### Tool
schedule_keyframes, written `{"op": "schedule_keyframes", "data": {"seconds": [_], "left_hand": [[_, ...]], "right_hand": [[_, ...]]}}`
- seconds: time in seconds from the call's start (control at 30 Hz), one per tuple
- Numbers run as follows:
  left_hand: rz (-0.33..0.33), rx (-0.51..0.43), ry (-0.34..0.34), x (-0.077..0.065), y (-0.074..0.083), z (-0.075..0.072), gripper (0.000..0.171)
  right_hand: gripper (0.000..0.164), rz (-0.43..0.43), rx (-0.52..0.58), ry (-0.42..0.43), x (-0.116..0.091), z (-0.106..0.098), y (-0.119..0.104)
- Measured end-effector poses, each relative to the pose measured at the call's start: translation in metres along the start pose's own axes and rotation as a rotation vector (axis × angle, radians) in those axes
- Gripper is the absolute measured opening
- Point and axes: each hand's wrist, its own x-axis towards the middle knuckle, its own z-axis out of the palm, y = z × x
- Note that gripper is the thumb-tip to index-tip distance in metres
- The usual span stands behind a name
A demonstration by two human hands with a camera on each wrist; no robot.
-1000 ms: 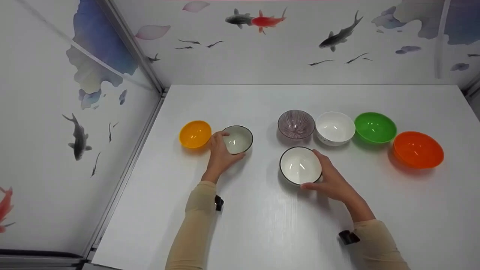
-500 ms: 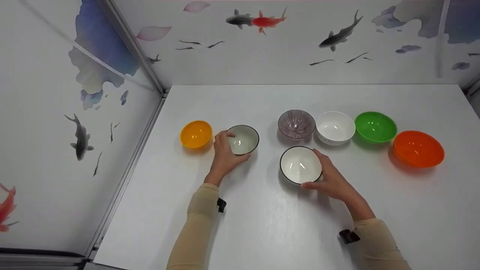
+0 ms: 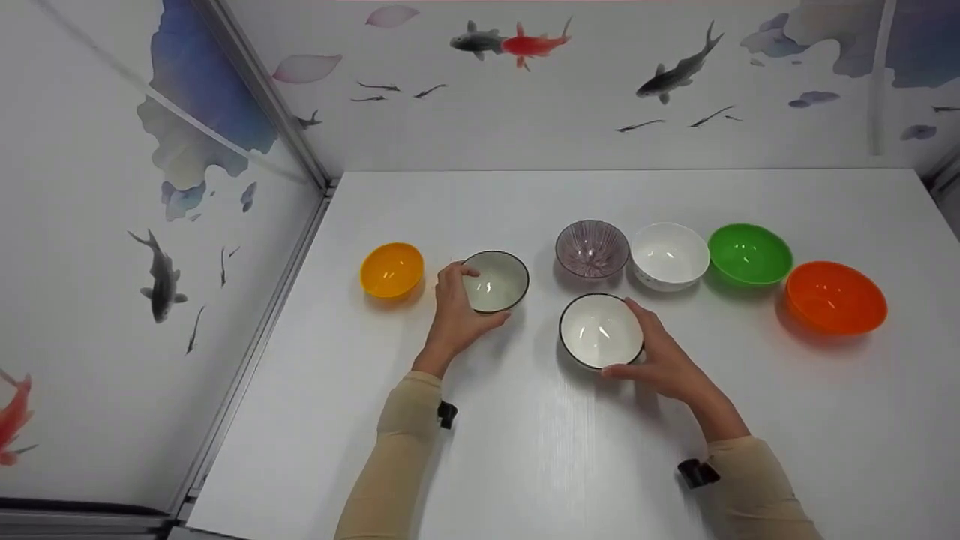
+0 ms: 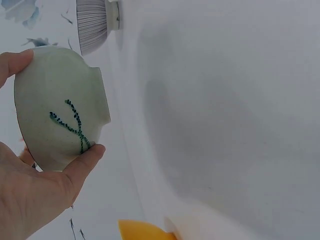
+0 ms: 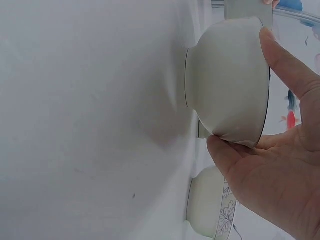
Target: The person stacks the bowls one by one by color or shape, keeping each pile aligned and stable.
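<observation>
My left hand (image 3: 459, 315) grips a pale green bowl (image 3: 501, 283) by its left side, fingers over the dark rim and thumb at the near side. In the left wrist view that bowl (image 4: 60, 110) shows a green-blue sprig on its outside and a raised foot. A white bowl with a dark rim (image 3: 596, 334) is in my right hand (image 3: 664, 360), thumb at its near edge and fingers round its right side. The right wrist view shows its plain outer wall (image 5: 227, 85) and foot close to the table. Both bowls are upright, a short gap between them.
Left of my left hand stands a yellow bowl (image 3: 391, 270). Behind the white bowl, a row runs rightward: a ribbed purple glass bowl (image 3: 592, 244), a second white bowl (image 3: 670, 255), a green bowl (image 3: 750, 255) and an orange bowl (image 3: 836, 298). Printed walls (image 3: 420, 135) border the table.
My left hand has carried the pale green bowl to the right, away from the yellow bowl and toward the white one. My right hand and its bowl have stayed in place.
</observation>
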Motion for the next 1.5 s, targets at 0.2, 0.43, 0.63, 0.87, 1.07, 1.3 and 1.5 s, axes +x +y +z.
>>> {"op": "schedule_keyframes", "data": {"seconds": [0.2, 0.43, 0.63, 0.87, 1.07, 1.3, 1.5], "left_hand": [[0.013, -0.002, -0.007, -0.003, 0.006, 0.001, 0.077], [0.032, -0.012, -0.009, -0.005, 0.012, 0.002, 0.077], [0.073, -0.022, -0.014, -0.006, 0.015, 0.003, 0.076], [0.133, -0.031, -0.016, -0.009, 0.019, 0.004, 0.074], [0.144, -0.043, -0.024, -0.012, 0.023, 0.008, 0.074], [0.171, -0.063, -0.041, -0.014, 0.029, 0.013, 0.073], [0.196, -0.075, -0.046, -0.017, 0.032, 0.018, 0.077]], "right_hand": [[0.117, 0.002, -0.005, -0.002, 0.000, 0.000, 0.001], [0.117, 0.002, 0.003, 0.001, 0.000, 0.000, 0.000], [0.117, 0.000, 0.000, 0.001, 0.001, 0.000, 0.001], [0.116, 0.000, 0.010, 0.001, 0.001, 0.001, 0.004], [0.116, 0.010, 0.000, -0.003, 0.001, 0.001, 0.004], [0.116, 0.004, 0.001, -0.005, 0.002, 0.000, 0.003], [0.116, -0.004, 0.005, -0.010, 0.003, 0.000, 0.005]]}}
